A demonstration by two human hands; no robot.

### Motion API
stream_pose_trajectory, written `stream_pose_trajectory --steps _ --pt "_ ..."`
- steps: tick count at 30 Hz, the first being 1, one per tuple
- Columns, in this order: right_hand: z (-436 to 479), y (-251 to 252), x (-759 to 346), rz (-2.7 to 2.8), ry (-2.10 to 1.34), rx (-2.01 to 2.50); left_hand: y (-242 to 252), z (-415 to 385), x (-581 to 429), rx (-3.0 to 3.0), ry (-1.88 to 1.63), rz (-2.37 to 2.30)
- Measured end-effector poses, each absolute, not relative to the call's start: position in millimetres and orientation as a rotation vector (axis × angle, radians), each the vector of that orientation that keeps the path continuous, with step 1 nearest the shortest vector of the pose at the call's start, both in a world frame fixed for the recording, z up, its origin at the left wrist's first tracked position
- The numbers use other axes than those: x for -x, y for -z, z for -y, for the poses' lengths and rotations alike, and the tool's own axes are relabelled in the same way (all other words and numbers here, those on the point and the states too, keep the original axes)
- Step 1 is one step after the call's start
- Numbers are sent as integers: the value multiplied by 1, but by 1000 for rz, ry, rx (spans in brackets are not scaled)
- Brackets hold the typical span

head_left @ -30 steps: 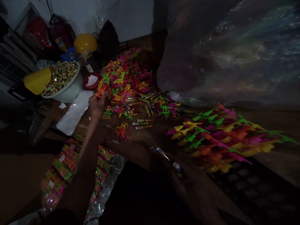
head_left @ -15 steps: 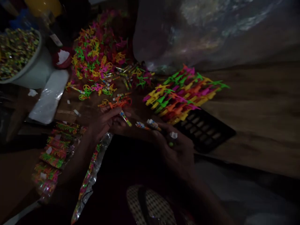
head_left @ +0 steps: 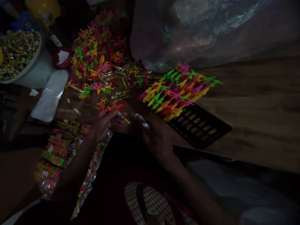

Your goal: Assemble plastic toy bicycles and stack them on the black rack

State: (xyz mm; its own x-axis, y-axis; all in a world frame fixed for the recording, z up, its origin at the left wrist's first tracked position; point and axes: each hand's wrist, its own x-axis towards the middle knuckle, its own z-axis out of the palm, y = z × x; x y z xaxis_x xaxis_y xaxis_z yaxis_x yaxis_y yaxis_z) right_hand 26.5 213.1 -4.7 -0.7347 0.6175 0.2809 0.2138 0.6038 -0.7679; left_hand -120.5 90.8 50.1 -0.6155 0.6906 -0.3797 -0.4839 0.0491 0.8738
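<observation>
My left hand (head_left: 104, 125) pinches a small tube with a colourful wrapper (head_left: 123, 117), which slants down to the right. An orange plastic toy piece (head_left: 114, 107) shows just beyond its fingertips; whether the fingers touch it I cannot tell. To the right, my right hand (head_left: 159, 140) is closed round a few similar tubes. One printed tube (head_left: 140, 117) and a white tube end (head_left: 146, 125) stick out of it toward the left hand. The dim light hides most of the right fingers. Several more tubes (head_left: 120, 95) lie on the table beyond.
A heap of bright plastic toy pieces (head_left: 93, 53) covers the back left. Coloured toys stand in rows on a black plastic basket (head_left: 206, 126). A white tub (head_left: 41, 67) holds wrapped sweets. Clear bags (head_left: 50, 93) and filled packets (head_left: 57, 142) lie left. A large plastic sack (head_left: 159, 40) is behind.
My right hand has moved left and slightly up, closer to the left hand, and its tubes have shifted in its grip. The left hand still holds its tube, now tilted flatter.
</observation>
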Motion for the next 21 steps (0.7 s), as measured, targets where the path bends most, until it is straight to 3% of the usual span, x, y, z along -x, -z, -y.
stream_pose_trajectory --steps 6,12,17,21 --pt "-204 -29 28 2970 -703 844 -43 -84 109 -159 -1774 -1617" --pt "-206 -22 33 2914 -589 700 -24 -74 117 -144 -1885 -1840" --pt "-207 -19 -9 2667 -699 386 -25 -69 110 -199 -1843 -1827" --pt "-207 -22 -29 2424 -1067 110 -39 -82 81 -272 -1825 -1855"
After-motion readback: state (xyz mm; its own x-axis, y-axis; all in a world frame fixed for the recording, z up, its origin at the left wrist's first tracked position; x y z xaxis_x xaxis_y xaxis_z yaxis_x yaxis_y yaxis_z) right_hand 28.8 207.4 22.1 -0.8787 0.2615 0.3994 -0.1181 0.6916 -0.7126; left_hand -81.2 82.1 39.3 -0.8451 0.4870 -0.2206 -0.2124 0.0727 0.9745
